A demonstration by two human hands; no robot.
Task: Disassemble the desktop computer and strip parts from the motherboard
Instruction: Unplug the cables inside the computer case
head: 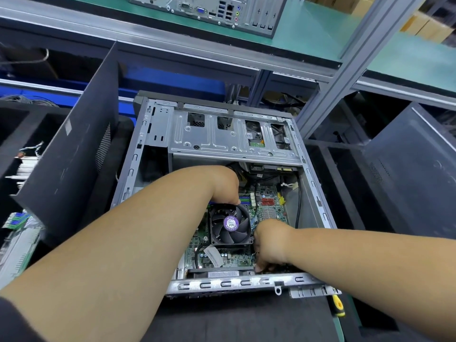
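Desktop case point(222, 154) lies on its side on the dark worktop point(246, 319), side panel off, interior facing up. Motherboard point(269, 206) sits in the near half, under the silver drive cage point(229, 134).

Left hand point(222, 186) reaches in over the far edge of the CPU cooler fan point(230, 224) (black frame, purple hub sticker). Fingers are curled down at the fan frame and the slots beside it; the wrist hides them, so can't tell what they grip, if anything.

Right hand point(270, 243) is down at the near right corner of the board, just beside the fan. Fingers point(259, 267) are bunched narrow against the board edge by thin wires, probably pinching a connector, too small to confirm.

Yellow-and-black screwdriver handle point(337, 306) lies on the worktop right of the case. Loose black side panel point(74, 154) leans upright on the left. Second computer point(209, 8) sits on the green shelf above, rear ports facing the camera.
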